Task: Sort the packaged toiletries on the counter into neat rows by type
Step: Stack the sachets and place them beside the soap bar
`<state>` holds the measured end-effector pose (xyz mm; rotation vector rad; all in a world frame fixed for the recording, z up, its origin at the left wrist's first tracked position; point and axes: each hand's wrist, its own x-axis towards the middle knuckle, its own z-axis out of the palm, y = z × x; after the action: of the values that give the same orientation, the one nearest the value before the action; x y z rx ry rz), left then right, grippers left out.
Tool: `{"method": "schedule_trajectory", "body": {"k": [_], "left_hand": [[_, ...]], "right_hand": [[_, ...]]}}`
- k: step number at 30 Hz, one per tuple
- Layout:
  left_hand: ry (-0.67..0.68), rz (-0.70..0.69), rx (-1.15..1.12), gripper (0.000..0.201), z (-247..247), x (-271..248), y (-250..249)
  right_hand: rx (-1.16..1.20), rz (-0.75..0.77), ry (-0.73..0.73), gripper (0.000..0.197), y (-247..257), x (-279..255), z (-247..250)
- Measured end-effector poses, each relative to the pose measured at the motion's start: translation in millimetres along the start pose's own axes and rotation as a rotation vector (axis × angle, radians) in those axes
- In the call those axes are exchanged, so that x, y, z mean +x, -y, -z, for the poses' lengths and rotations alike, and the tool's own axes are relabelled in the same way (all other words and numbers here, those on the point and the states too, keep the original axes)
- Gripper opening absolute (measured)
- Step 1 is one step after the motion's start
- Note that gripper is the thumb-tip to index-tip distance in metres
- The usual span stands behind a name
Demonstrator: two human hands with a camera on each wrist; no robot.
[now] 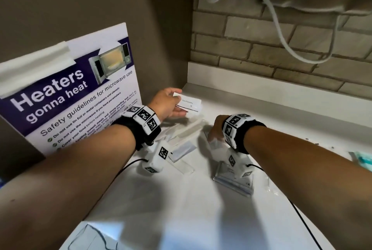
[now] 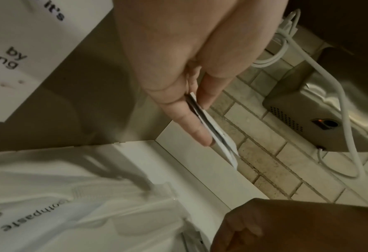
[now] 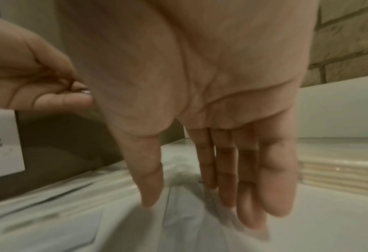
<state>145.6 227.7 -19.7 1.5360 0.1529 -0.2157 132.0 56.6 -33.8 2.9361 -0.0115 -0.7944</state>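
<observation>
Fingers (image 2: pixel 196 126) of the left hand (image 1: pixel 165 102) are clamped flat, thumb on top, on a thin stack of toothpaste sachets (image 1: pixel 188 102), held clear of the bench (image 1: pixel 271 113) near the back corner. Fingers (image 3: pixel 249 187) of the right hand (image 1: pixel 216 129) are straight and relaxed, grasping nothing; the tips come down onto the loose clear-wrapped packets (image 1: pixel 185 131). Whether they press or only brush is too blurred to tell.

Largest first:
- Bench: white, smooth. Judged slippery under film wrap, so packets should slide rather than need lifting.
- Loose packets: spread directly below and between both sets of fingers, overlapping, no rows formed. Judged light, limp, crinkly. Best taken by a short edge or dragged flat under the fingertips.
- Flat pouch stack (image 1: pixel 233 179): behind the right fingers, under the wrist. Type unreadable.
- Held sachets: edge-on in the left wrist view, gripped at one end, free end projecting beyond the fingertips. Judged light, semi-stiff card. A mid-length pinch should keep the stack from fanning.
</observation>
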Motion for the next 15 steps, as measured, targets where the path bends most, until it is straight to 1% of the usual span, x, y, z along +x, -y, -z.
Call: {"method": "schedule_trajectory", "body": {"k": [1,2,3,4,6,8,9,10,12,13,15], "left_hand": [[0.002,0.0,0.002,0.03,0,1,2],[0.004,0.0,0.003,0.029,0,1,3],[0.002,0.003,0.006,0.028,1,2,4],[0.001,0.006,0.011,0.028,3,3,6],[-0.003,0.01,0.024,0.028,7,6,9],[-0.011,0.011,0.022,0.028,10,8,12],[-0.019,0.014,0.02,0.029,11,10,14],[-0.026,0.014,0.023,0.03,11,10,15],[-0.037,0.012,0.029,0.029,12,12,17],[-0.043,0.008,0.033,0.028,12,13,18],[-0.046,-0.002,0.043,0.026,11,14,18]], "right_hand": [[0.002,-0.021,-0.009,0.022,1,0,-1],[0.018,-0.01,-0.003,0.014,4,-4,-2],[0.051,0.016,-0.015,0.028,5,1,-7],[0.002,0.051,-0.03,0.043,8,7,-10],[-0.134,0.073,-0.057,0.054,15,12,-13],[-0.131,0.068,-0.053,0.059,17,20,-14],[-0.146,0.061,-0.045,0.055,18,18,-11],[-0.126,0.063,-0.025,0.047,18,12,-8],[-0.058,0.066,0.006,0.022,16,10,-7],[-0.057,0.067,0.014,0.017,15,12,-7],[0.018,0.069,0.042,0.025,11,27,-13]]}}
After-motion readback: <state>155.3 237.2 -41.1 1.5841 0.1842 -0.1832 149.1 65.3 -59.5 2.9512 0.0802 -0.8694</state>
